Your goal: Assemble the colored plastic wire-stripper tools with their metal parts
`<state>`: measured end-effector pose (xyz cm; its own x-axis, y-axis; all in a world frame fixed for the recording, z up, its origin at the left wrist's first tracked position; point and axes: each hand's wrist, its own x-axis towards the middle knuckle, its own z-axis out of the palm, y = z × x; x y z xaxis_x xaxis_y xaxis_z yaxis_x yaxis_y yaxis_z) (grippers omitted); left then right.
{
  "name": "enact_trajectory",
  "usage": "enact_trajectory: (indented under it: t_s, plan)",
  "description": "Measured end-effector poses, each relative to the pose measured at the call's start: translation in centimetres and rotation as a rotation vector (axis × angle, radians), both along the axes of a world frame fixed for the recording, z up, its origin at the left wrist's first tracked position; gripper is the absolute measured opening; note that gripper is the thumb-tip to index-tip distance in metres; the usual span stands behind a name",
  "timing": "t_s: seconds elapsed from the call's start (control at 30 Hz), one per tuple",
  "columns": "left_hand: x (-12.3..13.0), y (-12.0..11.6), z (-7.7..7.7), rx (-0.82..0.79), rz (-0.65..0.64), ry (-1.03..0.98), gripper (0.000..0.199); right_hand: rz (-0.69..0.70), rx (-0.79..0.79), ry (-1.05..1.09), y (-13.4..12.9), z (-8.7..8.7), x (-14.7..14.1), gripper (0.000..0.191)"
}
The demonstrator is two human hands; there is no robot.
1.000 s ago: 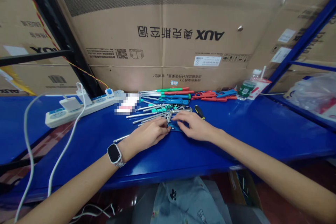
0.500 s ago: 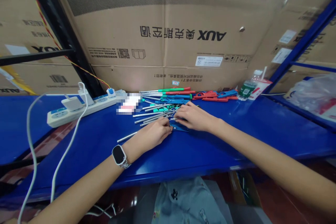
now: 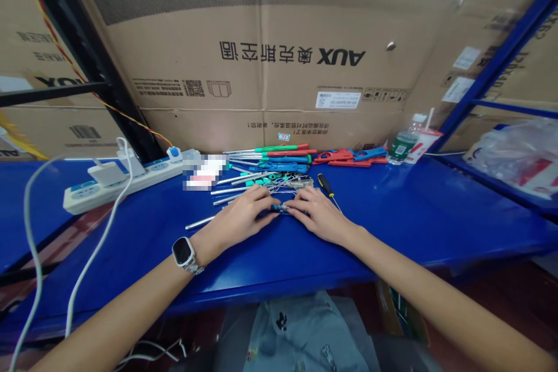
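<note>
My left hand (image 3: 244, 214), with a watch (image 3: 183, 251) on its wrist, pinches one end of a small blue part with a shiny metal bit (image 3: 278, 207). The fingertips of my right hand (image 3: 320, 214) are closed on its other end. Fingers cover most of the part, so its kind is unclear. Metal rods (image 3: 201, 222) and green plastic pieces (image 3: 255, 182) lie behind and left of my left hand. Just beyond my right hand rests a black-and-yellow screwdriver (image 3: 325, 185). Thin wires (image 3: 283, 190) lie behind the fingers.
Farther back lie red and green handled tools (image 3: 288, 149), blue plastic pieces (image 3: 281, 167) and red ones (image 3: 335, 156). A bottle (image 3: 403, 145) and a cup with a straw (image 3: 422, 145) stand at the right. At the left are a power strip (image 3: 143, 177) and white cables (image 3: 93, 267).
The view has shifted a little. My hands have come level, facing each other across the small blue part. My right hand has moved nearer, uncovering the screwdriver behind it.
</note>
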<state>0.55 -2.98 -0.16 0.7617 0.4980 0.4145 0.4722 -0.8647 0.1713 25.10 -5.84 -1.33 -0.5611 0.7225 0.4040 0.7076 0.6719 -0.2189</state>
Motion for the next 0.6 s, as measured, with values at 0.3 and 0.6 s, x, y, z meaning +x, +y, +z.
enact_trajectory:
  t_s: [0.3, 0.6]
  plan:
    - [1.1, 1.9, -0.4, -0.155, 0.003, -0.003, 0.022, 0.027, -0.097, 0.123, 0.5, -0.4, 0.2, 0.027]
    - [1.5, 1.7, -1.1, -0.218, 0.067, -0.112, 0.022, 0.020, -0.078, 0.230, 0.5, -0.1, 0.2, 0.016]
